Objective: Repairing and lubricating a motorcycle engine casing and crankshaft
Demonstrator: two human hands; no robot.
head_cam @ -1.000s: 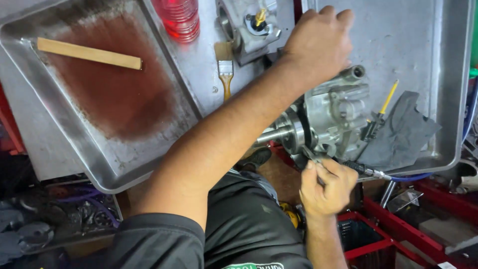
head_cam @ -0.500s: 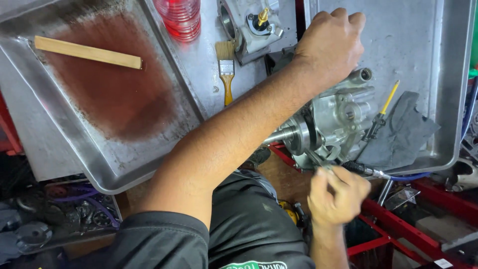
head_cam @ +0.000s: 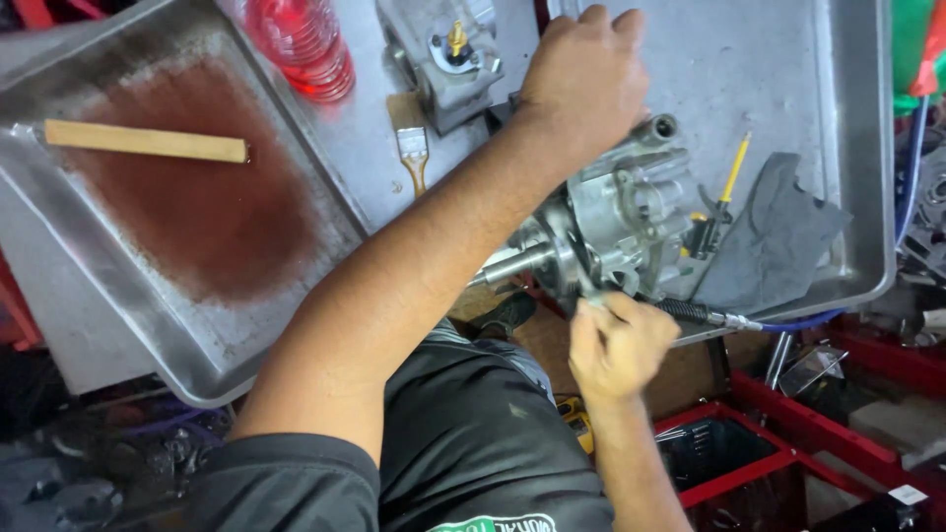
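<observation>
your right fingers (head_cam: 603, 317) pinch a thin tool against the underside of the grey engine casing (head_cam: 621, 222) on the tray's near edge (head_cam: 859, 286), your left hand (head_cam: 583, 81) clamped over its top, so steadying it appears the next requirement.

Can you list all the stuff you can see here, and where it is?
metal engine part: one, grey, at the near edge of the right tray, under both hands
right tray: one, silvery metal, upper right
left tray: one, silvery with a rusty red stain, left
wooden stick: one, pale, lying in the left tray
paintbrush: one, wooden handle, between the trays
bottle: one, clear with red liquid, top
grey cloth: one, in the right tray
yellow-handled tool: one, beside the cloth
left hand: pressing on top of the engine part
right hand: at the part's near side, curled closed
</observation>
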